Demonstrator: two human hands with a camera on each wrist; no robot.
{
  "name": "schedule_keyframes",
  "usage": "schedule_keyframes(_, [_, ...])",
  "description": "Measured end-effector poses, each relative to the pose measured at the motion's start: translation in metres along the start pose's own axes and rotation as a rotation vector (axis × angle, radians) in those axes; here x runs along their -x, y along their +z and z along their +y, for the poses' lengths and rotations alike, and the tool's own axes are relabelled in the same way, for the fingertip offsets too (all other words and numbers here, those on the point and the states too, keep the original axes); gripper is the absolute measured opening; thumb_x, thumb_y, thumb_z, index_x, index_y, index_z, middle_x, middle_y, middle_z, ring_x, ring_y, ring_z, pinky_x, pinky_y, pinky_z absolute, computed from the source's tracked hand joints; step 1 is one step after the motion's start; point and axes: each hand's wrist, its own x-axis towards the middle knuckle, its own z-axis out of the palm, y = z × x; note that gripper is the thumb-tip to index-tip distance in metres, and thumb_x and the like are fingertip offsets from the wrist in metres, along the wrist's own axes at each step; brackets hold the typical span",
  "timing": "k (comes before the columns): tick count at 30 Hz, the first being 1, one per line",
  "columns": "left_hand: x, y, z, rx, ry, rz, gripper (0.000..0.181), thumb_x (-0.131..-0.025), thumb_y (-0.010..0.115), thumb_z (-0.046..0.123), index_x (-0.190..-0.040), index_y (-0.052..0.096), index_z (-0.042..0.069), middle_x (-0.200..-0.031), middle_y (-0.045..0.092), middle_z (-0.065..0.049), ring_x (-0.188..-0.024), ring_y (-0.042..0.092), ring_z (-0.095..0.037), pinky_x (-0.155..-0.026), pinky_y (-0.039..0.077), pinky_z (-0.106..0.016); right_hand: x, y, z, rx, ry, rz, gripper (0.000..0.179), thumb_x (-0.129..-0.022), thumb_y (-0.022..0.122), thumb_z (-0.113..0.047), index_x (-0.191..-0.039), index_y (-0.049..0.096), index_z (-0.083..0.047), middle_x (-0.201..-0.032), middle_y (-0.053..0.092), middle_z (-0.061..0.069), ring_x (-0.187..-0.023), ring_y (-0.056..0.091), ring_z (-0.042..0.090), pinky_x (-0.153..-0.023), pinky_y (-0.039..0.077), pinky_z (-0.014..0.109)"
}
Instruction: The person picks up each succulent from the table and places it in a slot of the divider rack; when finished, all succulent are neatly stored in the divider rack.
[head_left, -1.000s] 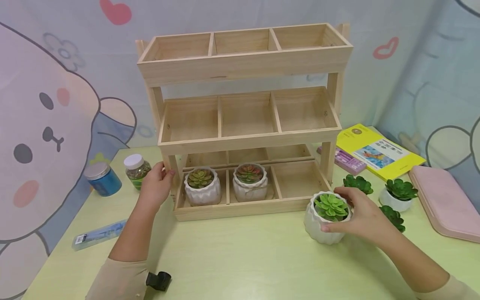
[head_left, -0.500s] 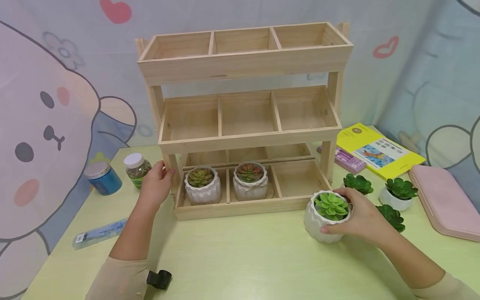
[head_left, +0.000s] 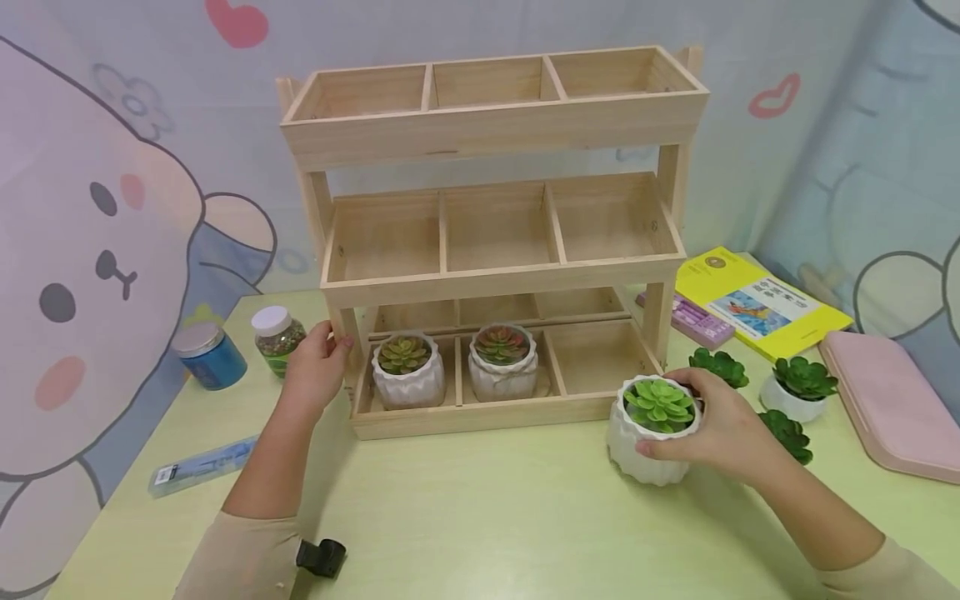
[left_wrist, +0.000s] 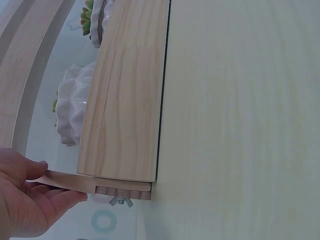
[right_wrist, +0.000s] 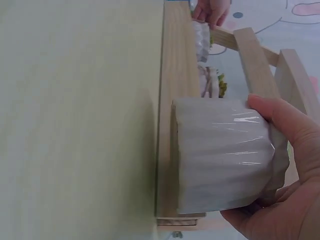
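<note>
My right hand (head_left: 716, 429) grips a white scalloped pot (right_wrist: 225, 155) holding a bright green succulent (head_left: 660, 406), thumb and fingers around its upper part. The pot is just in front of the lower right corner of a three-tier wooden plant rack (head_left: 487, 279). My left hand (head_left: 315, 371) holds the rack's left side post; in the left wrist view, thumb and fingers pinch that wooden side piece (left_wrist: 65, 181). Two potted succulents sit in the bottom tier: a green one (head_left: 408, 383) at left and a reddish one (head_left: 502, 375) in the middle compartment. The bottom tier's right compartment holds nothing.
Several dark green succulents (head_left: 804, 379) stand behind my right hand. Further right are a pink case (head_left: 888, 404), a yellow book (head_left: 765, 304) and a purple box (head_left: 697, 321). On the left stand a blue jar (head_left: 210, 358), a white-lidded jar (head_left: 277, 340) and a flat pack (head_left: 202, 467).
My right hand and the pot have shifted slightly left relative to the rack. My left hand keeps its hold on the post. The head view has moved a little.
</note>
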Motion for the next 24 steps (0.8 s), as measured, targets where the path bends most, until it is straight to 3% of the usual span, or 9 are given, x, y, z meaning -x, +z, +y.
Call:
schedule_keyframes(7, [0.001, 0.001, 0.001, -0.01, -0.001, -0.005, 0.043, -0.101, 0.042, 0.016, -0.138, 0.034, -0.005, -0.135, 0.042, -0.03, -0.122, 0.045, -0.041, -0.096, 0.042, -0.051, -0.004, -0.006, -0.018, -0.029, -0.022, 0.018, 0.087, -0.059, 0.088, -0.043, -0.124, 0.048, -0.002, -0.113, 0.056, 0.012, -0.1, 0.054, 0.028, -0.084, 0.046, 0.048])
schedule_keyframes(15, [0.0, 0.003, 0.0, 0.001, -0.001, -0.008, 0.042, -0.101, 0.043, 0.015, -0.137, 0.035, -0.005, -0.134, 0.044, -0.03, -0.12, 0.046, -0.042, -0.095, 0.043, -0.05, -0.021, -0.012, -0.036, -0.084, -0.074, 0.042, 0.08, -0.06, 0.089, -0.037, -0.12, 0.05, -0.003, -0.111, 0.057, 0.01, -0.098, 0.054, 0.026, -0.083, 0.046, 0.045])
schedule_keyframes(20, [0.001, 0.002, -0.002, 0.003, 0.005, -0.002, 0.042, -0.101, 0.042, 0.014, -0.137, 0.036, -0.005, -0.133, 0.045, -0.03, -0.119, 0.047, -0.042, -0.095, 0.043, -0.05, -0.038, -0.011, -0.045, -0.088, -0.036, 0.062, 0.087, -0.06, 0.088, -0.042, -0.125, 0.047, -0.002, -0.117, 0.054, 0.014, -0.104, 0.052, 0.03, -0.088, 0.045, 0.049])
schedule_keyframes(24, [0.001, 0.001, -0.001, 0.001, 0.006, 0.002, 0.042, -0.101, 0.042, 0.015, -0.137, 0.036, -0.005, -0.133, 0.044, -0.03, -0.12, 0.046, -0.042, -0.095, 0.043, -0.05, -0.053, -0.004, -0.047, -0.08, 0.0, 0.131, 0.093, -0.057, 0.087, -0.048, -0.127, 0.046, -0.002, -0.118, 0.052, 0.014, -0.105, 0.049, 0.031, -0.089, 0.043, 0.05])
